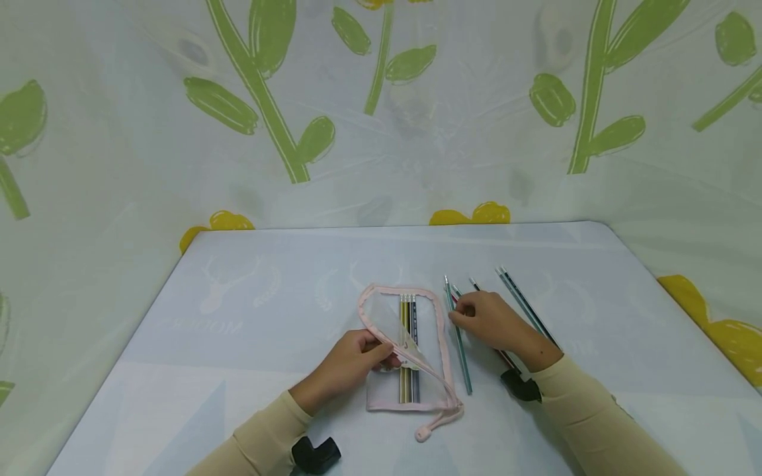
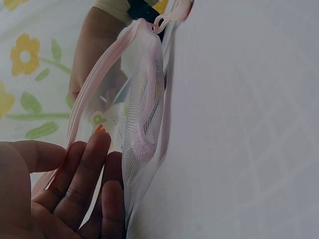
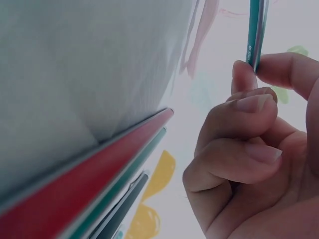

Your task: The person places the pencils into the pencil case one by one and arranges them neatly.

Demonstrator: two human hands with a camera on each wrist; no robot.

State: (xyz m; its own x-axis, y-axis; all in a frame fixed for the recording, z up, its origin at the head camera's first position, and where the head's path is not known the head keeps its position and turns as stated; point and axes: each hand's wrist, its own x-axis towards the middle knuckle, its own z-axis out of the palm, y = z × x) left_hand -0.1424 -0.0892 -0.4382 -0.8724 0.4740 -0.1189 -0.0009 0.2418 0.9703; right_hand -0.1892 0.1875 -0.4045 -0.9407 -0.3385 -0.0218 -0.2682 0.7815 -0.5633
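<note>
A see-through mesh pouch with pink edging [image 1: 443, 337] lies on the table, its opening flap lifted. My left hand [image 1: 356, 360] pinches the pink zipper edge between thumb and fingers; the left wrist view shows this edge [image 2: 84, 107] held up from the mesh side. Several pencils [image 1: 415, 390], yellow and dark, lie side by side inside the pouch. Just right of the pouch, my right hand [image 1: 491, 320] pinches a teal pencil [image 1: 462, 357] between thumb and index finger, its other fingers curled. The right wrist view shows that teal pencil [image 3: 255, 30] pointing away from the fingertips.
A red pencil [image 3: 109, 174] and a green pencil [image 3: 124, 179] lie on the table near my right hand. Farther right are more dark green pencils [image 1: 520, 297], partly hidden by my forearm. The pouch's pink pull tab [image 1: 423, 434] hangs toward me.
</note>
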